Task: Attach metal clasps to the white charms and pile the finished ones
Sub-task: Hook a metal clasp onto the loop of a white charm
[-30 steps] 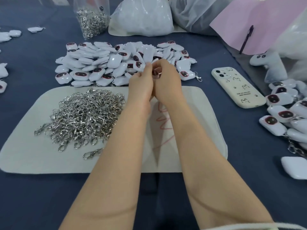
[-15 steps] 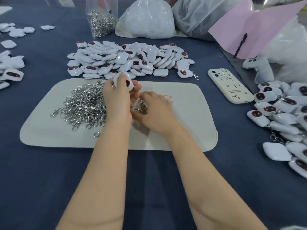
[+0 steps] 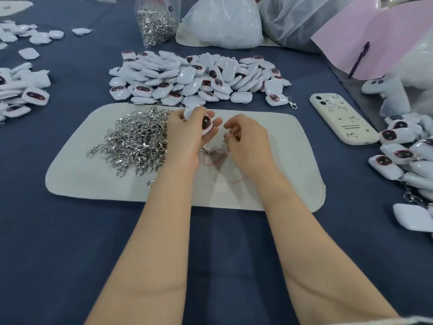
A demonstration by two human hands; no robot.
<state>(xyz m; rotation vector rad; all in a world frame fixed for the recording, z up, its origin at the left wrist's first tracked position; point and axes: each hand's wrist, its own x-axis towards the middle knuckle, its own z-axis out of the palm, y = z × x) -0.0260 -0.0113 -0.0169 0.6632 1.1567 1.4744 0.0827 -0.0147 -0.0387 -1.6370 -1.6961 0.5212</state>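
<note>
Left grip (image 3: pixel 187 137) curls round a white charm (image 3: pixel 206 123) near the twelve-o'clock edge of the pad (image 3: pixel 293 184), right grip (image 3: pixel 250 144) at its three o'clock pinching a clasp (image 3: pixel 226 136), pad surface showing toward five, clasp heap (image 3: pixel 136 139) at nine.

Your white charm (image 3: pixel 206 123) lies dark face up at frame centre; silver clasps (image 3: pixel 138 139) heap left of it, the charm pile (image 3: pixel 194 76) above.

Craft assembly bench: charm pile (image 3: pixel 196 78), clasp heap (image 3: pixel 138 139).
</note>
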